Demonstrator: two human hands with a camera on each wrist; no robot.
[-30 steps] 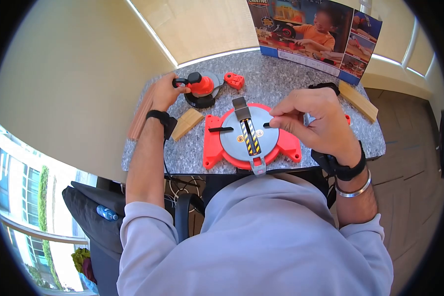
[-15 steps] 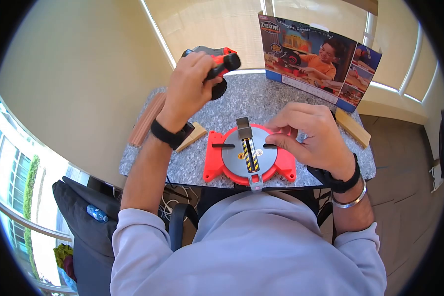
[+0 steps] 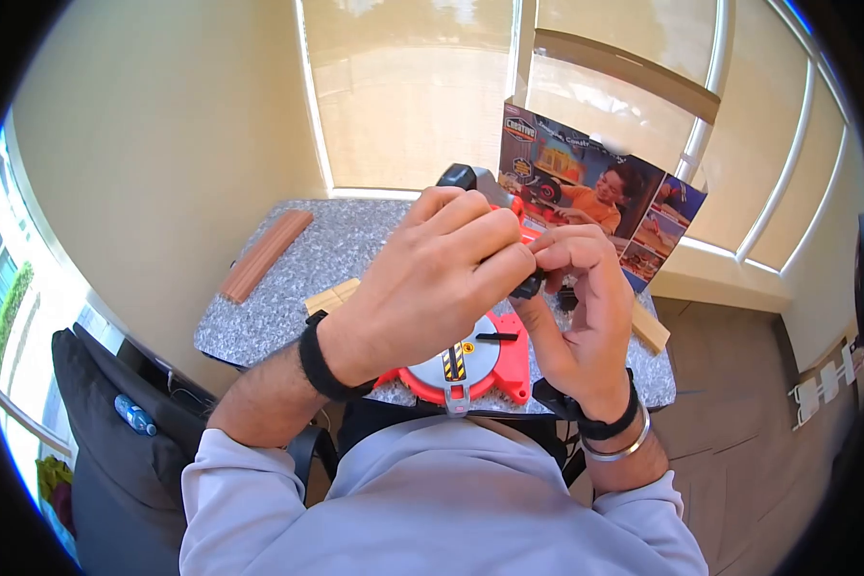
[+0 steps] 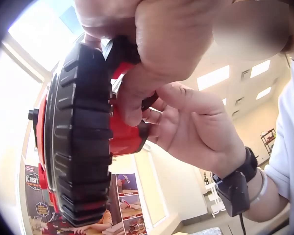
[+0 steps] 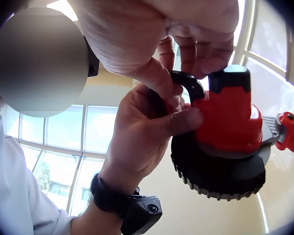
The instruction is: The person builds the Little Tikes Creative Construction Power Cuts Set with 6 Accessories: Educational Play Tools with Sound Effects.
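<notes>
A red and black toy saw with a ridged black wheel-like guard is held up over the table between both hands. My left hand grips its black handle, its thumb against the red body in the right wrist view. My right hand pinches the handle with the thumb, and its other fingers reach to the black cap. Below the hands, the red saw base with a grey turntable sits at the table's front edge, partly hidden by my left hand.
Reddish-brown wood strips lie on the speckled table at the left. A pale wood block is beside the left wrist, another wood piece at the right edge. The printed product box stands at the back right.
My left hand has lifted the toy saw off the table's back left and brought it rightward to my right hand. The right hand now holds it too. The head view has tilted upward.
</notes>
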